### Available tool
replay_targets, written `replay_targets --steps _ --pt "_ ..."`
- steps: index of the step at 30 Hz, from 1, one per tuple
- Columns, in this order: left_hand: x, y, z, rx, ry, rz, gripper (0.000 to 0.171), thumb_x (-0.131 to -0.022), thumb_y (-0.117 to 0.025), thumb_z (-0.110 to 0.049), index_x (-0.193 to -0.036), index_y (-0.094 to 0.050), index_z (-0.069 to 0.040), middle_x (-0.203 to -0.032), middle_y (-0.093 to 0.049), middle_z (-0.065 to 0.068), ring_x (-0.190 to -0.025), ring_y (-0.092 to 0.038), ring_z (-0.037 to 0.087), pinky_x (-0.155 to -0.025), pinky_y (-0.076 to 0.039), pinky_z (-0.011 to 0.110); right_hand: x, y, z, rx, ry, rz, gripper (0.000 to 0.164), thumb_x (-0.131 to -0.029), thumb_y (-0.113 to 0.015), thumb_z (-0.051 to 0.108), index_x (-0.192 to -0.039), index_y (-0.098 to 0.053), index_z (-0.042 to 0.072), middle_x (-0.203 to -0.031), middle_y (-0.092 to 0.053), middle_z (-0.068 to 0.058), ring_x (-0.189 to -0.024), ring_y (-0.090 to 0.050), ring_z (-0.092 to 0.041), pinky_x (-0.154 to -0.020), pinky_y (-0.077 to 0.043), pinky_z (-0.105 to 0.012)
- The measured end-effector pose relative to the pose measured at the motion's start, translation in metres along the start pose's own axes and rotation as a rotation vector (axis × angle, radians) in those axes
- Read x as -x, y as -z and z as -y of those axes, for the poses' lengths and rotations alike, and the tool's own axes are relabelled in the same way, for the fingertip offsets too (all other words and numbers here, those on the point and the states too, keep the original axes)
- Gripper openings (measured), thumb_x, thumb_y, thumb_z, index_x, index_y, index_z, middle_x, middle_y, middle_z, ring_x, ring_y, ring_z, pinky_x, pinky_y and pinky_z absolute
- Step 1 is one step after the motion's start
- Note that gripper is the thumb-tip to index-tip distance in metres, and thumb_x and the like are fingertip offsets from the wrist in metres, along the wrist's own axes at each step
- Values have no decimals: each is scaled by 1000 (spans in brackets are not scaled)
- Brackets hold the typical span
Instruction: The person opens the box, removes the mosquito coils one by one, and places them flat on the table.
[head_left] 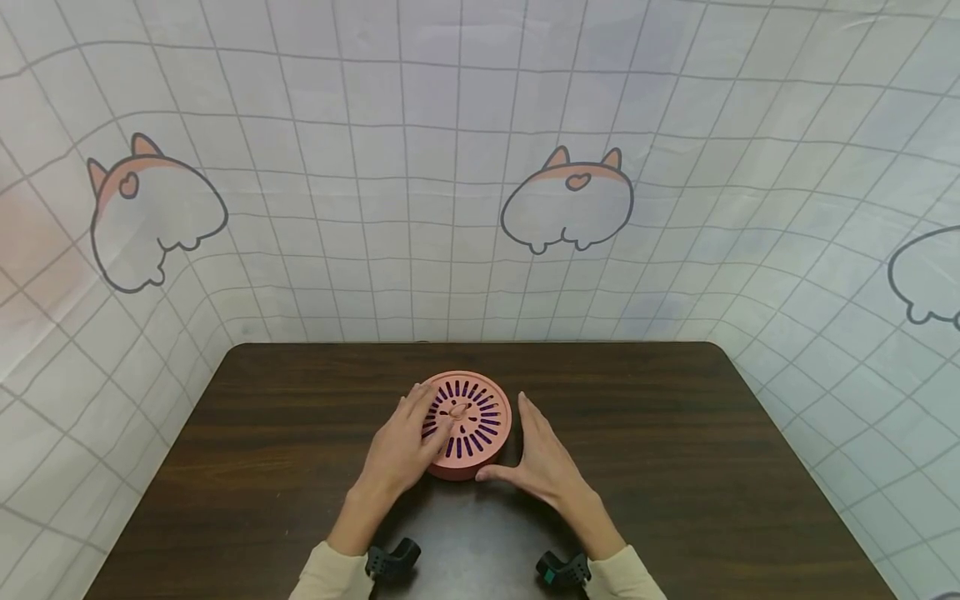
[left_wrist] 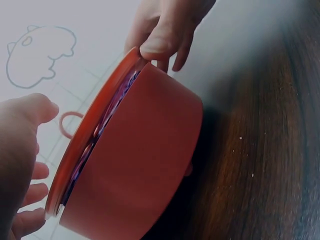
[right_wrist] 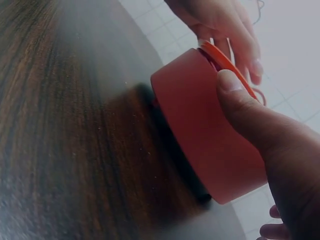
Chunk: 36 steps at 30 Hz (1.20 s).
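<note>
Patterned wall sheet point(head_left: 420, 200) behind, dark wooden table point(head_left: 637, 433) in front. Round red box point(head_left: 453, 473) sits mid-table between both hands, slotted lid point(head_left: 474, 429) on top, narrow gap under its rim. Left hand point(head_left: 405, 437) spread over the lid's left side, no pinch; right hand point(head_left: 536, 458) spread at the box's right, thumb at the rim, pressure can't tell. Ring handle point(left_wrist: 61, 124) ungripped. Likely risks: uneven edge pressure tilting the lid, or a lopsided push sliding the box.
</note>
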<state>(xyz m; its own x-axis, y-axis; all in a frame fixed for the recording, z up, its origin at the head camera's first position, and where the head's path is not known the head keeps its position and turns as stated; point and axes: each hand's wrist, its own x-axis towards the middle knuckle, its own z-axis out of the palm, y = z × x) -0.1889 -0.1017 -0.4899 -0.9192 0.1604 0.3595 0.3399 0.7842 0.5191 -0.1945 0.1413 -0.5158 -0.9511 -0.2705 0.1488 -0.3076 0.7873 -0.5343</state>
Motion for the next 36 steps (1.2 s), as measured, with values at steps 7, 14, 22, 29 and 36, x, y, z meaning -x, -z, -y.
replay_targets --steps 7,14,22,29,36 --pt "-4 -6 -1 -19 -45 -17 60 -96 -63 -39 -146 -52 -6 -149 -52 17 -139 -50 33 -110 -43 52 0 -6 -1 -47 -17 7 136 -63 -79 74 -162 -14 6 -165 -25 -17 -151 -30 -34 -117 -34 -52" --pt "-6 -9 -3 -24 -49 -6 56 -96 -65 -36 -142 -56 -6 -146 -56 15 -133 -56 31 -105 -48 49 -1 -11 -2 -71 -14 11 136 -64 -79 73 -162 -14 6 -165 -24 -18 -151 -30 -35 -116 -35 -53" --pt "-9 -15 -6 -39 -70 -28 52 -95 -67 -33 -139 -59 -6 -129 -67 11 -120 -64 27 -99 -52 47 -2 -20 -2 -119 19 -5 136 -65 -78 74 -163 -10 10 -166 -23 -15 -151 -31 -32 -116 -36 -52" --pt "-8 -18 -10 -36 -57 -44 43 -97 -66 -31 -132 -65 -6 -129 -69 13 -121 -65 28 -98 -53 47 -1 -25 -2 -169 -6 -24 134 -65 -80 70 -161 -14 5 -166 -24 -16 -150 -33 -34 -114 -37 -54" --pt "-9 -22 -10 -43 -84 -93 32 -98 -64 -28 -122 -71 -9 -120 -73 10 -113 -69 27 -94 -55 45 -2 -27 -2 -225 -13 -32 132 -65 -83 66 -161 -17 3 -165 -26 -17 -149 -34 -35 -115 -36 -55"
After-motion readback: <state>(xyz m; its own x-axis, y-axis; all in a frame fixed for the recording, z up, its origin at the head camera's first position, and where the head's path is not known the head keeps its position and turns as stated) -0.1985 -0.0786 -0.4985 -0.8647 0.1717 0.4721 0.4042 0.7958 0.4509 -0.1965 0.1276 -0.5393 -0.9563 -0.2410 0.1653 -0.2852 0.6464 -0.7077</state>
